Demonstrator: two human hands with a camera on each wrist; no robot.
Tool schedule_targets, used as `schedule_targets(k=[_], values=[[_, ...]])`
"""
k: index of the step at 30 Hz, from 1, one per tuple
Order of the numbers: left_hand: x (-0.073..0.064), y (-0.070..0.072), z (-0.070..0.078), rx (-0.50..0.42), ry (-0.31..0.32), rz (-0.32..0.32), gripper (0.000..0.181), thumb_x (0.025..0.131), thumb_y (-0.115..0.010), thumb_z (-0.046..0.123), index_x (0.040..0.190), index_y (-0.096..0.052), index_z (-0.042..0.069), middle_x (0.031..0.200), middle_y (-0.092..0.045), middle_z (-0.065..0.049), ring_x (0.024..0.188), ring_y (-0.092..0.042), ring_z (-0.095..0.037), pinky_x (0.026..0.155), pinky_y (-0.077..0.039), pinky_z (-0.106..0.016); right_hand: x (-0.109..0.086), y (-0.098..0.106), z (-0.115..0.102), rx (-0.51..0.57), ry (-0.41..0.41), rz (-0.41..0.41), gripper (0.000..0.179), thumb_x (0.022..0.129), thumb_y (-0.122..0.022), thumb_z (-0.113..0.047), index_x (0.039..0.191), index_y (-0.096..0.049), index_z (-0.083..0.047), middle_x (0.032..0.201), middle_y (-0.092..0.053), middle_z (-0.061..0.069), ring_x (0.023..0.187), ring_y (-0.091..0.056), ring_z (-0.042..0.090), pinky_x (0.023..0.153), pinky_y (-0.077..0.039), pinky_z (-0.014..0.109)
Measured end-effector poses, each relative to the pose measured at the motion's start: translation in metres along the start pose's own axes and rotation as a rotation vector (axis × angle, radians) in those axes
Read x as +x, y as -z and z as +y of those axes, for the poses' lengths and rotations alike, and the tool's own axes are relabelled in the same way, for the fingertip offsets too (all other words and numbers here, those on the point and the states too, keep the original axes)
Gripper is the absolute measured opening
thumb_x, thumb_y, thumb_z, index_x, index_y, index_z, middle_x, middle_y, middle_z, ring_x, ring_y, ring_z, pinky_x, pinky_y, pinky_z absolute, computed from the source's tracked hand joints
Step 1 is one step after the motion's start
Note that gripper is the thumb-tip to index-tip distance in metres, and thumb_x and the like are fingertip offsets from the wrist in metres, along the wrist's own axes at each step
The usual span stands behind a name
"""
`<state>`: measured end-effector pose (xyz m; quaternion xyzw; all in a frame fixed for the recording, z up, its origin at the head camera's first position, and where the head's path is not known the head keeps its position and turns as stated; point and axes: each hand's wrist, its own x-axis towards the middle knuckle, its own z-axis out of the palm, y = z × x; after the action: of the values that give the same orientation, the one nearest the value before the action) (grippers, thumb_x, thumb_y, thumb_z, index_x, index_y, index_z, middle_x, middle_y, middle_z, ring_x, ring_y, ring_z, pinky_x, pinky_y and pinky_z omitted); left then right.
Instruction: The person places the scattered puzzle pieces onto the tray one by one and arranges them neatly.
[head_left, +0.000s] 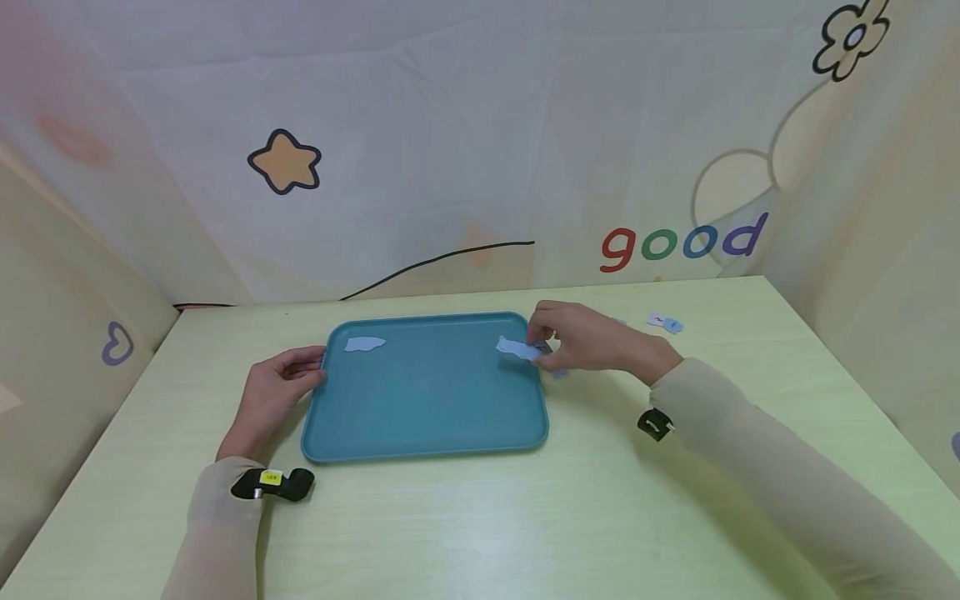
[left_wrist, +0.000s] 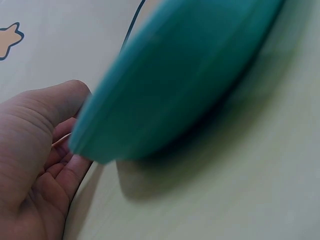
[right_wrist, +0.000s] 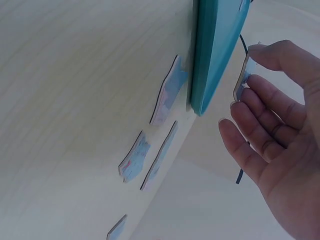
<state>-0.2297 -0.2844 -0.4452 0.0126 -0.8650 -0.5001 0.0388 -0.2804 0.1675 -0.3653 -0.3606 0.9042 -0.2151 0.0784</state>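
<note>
A blue rectangular tray [head_left: 423,404] lies on the table. My left hand [head_left: 273,392] grips its left rim, thumb and fingers around the edge in the left wrist view. Over the tray's right rim, my right hand [head_left: 573,337] pinches a light blue puzzle piece [head_left: 516,347] between thumb and fingers. The right wrist view shows that piece [right_wrist: 242,77] edge-on. Another light blue puzzle piece [head_left: 365,343] lies flat in the tray's upper left.
Loose puzzle pieces [head_left: 665,322] lie on the table to the right. One piece [right_wrist: 168,95] is beside the tray's right side, with several more beyond it, partly covered by my right hand in the head view. A printed cloth [head_left: 450,150] hangs behind the table.
</note>
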Motion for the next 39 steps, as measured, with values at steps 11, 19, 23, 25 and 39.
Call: schedule_targets(k=[11,19,23,25,39], values=[[0.001,0.0,0.001,0.012,0.01,-0.002,0.047,0.102,-0.069,0.01,0.147,-0.059,-0.003,0.135,-0.066,-0.024,0.121,-0.064,-0.033,0.089,-0.052,-0.01,0.025,-0.004,-0.013,-0.013,0.028,-0.025,0.02,0.093,-0.082,-0.015,0.109,-0.075,-0.006,0.109,-0.065,0.004,0.104,-0.065,0.024,0.097,-0.057,0.041],[0.001,0.0,0.001,0.015,0.01,0.0,0.048,0.102,-0.07,0.01,0.147,-0.059,-0.003,0.136,-0.066,-0.024,0.12,-0.064,-0.033,0.089,-0.051,-0.009,0.042,-0.006,-0.02,-0.013,0.036,-0.039,0.023,0.092,-0.082,-0.017,0.11,-0.074,-0.006,0.111,-0.065,0.005,0.106,-0.064,0.025,0.099,-0.056,0.041],[0.0,0.0,0.001,0.015,0.011,0.0,0.048,0.102,-0.07,0.01,0.147,-0.059,-0.003,0.136,-0.066,-0.024,0.121,-0.064,-0.033,0.089,-0.051,-0.009,0.05,-0.007,-0.026,-0.017,0.046,-0.047,0.023,0.092,-0.081,-0.018,0.111,-0.074,-0.006,0.111,-0.065,0.005,0.106,-0.063,0.024,0.099,-0.056,0.04],[0.0,0.0,0.001,0.014,0.015,0.001,0.048,0.102,-0.07,0.01,0.147,-0.059,-0.003,0.136,-0.066,-0.024,0.12,-0.064,-0.033,0.088,-0.051,-0.009,0.054,-0.007,-0.029,-0.016,0.056,-0.048,0.023,0.093,-0.081,-0.017,0.111,-0.074,-0.006,0.111,-0.065,0.005,0.105,-0.063,0.024,0.099,-0.055,0.039],[0.0,-0.001,0.001,0.005,0.015,0.003,0.047,0.102,-0.069,0.009,0.147,-0.059,-0.003,0.136,-0.066,-0.024,0.12,-0.064,-0.032,0.089,-0.051,-0.009,0.081,-0.01,-0.044,-0.039,0.054,-0.084,0.024,0.093,-0.08,-0.018,0.112,-0.073,-0.005,0.113,-0.064,0.007,0.106,-0.062,0.023,0.098,-0.054,0.035]])
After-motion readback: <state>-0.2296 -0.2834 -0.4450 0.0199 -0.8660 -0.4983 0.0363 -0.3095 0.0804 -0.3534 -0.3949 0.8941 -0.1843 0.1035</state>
